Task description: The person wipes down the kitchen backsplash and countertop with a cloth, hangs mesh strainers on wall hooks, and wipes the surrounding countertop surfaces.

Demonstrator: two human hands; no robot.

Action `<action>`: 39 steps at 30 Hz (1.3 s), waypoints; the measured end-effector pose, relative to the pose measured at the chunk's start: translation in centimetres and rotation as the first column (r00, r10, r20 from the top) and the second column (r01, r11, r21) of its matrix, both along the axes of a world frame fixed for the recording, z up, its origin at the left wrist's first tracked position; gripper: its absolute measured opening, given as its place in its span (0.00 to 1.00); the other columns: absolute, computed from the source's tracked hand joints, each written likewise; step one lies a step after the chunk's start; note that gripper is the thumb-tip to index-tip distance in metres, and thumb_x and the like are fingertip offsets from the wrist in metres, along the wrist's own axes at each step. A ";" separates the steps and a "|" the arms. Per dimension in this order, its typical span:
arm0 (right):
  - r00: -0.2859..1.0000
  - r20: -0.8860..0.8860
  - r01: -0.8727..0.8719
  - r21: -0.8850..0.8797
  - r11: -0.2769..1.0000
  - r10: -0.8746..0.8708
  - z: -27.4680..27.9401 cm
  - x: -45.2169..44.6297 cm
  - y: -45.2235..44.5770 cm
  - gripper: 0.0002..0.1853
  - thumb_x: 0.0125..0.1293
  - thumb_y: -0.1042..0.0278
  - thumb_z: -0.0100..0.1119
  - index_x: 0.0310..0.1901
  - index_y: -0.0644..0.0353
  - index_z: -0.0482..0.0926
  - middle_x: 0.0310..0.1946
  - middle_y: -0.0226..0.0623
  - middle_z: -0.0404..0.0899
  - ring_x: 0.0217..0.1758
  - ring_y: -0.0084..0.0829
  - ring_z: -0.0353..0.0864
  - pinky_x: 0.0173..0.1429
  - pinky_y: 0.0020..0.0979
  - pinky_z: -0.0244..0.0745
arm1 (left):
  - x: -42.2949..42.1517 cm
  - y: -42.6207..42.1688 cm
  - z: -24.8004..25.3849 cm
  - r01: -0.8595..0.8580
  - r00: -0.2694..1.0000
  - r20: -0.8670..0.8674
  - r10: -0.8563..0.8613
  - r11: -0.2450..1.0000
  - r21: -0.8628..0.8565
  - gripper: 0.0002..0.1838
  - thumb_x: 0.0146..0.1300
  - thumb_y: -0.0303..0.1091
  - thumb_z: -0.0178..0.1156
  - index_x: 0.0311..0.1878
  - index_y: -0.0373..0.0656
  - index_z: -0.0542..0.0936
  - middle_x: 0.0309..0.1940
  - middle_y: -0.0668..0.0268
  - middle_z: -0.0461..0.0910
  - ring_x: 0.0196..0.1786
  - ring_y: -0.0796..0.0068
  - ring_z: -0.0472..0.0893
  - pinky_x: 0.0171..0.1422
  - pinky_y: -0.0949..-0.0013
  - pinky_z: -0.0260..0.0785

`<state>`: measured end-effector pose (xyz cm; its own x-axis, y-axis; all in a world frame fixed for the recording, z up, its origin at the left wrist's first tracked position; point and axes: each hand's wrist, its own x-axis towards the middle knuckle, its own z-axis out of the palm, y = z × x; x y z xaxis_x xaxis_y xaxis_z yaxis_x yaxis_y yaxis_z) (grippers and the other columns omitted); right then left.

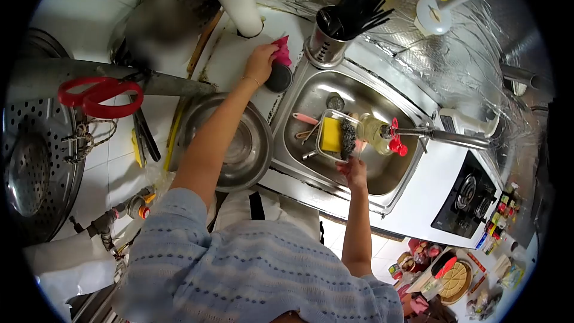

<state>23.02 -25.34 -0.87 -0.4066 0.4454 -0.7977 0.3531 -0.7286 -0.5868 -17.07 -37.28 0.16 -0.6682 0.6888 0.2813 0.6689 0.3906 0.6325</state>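
Blue shirt (257, 263) nearest; left hand (261, 62) pinches pink cloth (282, 51) over the bench (230, 54); right hand (354, 174) curls at the tray (330, 155) in the sink (382, 176), grip unclear: support it level so sponge (330, 134) and scourer (348, 139) stay put

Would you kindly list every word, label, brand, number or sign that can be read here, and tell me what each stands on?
There are none that I can read.
Packs beside the stove: any print is too small and blurred.
Bottle at the sink: no legible label.
Pink cloth and sponge: no lettering visible.
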 end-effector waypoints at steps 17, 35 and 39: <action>0.994 -0.104 0.047 0.079 0.996 -0.039 -2.3 0.1 -1.5 0.25 0.68 0.58 0.43 0.58 0.71 0.60 0.31 0.52 0.80 0.26 0.37 0.82 0.29 0.30 0.78 | -3.5 0.5 -1.5 0.142 0.989 0.044 -0.142 0.990 0.011 0.15 0.57 0.28 0.56 0.49 0.38 0.76 0.51 0.52 0.75 0.55 0.56 0.73 0.61 0.62 0.63; 0.998 -0.002 0.068 0.026 0.997 -0.068 -3.8 -4.4 -1.7 0.16 0.66 0.62 0.41 0.49 0.64 0.64 0.30 0.52 0.80 0.25 0.37 0.82 0.27 0.30 0.76 | -3.4 -3.6 -0.7 -0.237 0.969 0.008 0.248 0.931 -0.278 0.11 0.56 0.27 0.54 0.42 0.35 0.76 0.53 0.52 0.72 0.59 0.54 0.69 0.63 0.59 0.62; 1.000 0.008 0.025 0.070 0.997 -0.025 -4.3 -5.2 -1.9 0.16 0.68 0.57 0.41 0.46 0.62 0.63 0.37 0.53 0.79 0.34 0.39 0.82 0.32 0.33 0.77 | -1.0 -3.1 -1.8 0.015 0.997 0.079 -0.015 1.000 -0.008 0.16 0.53 0.23 0.53 0.46 0.40 0.78 0.51 0.53 0.74 0.55 0.54 0.72 0.59 0.60 0.65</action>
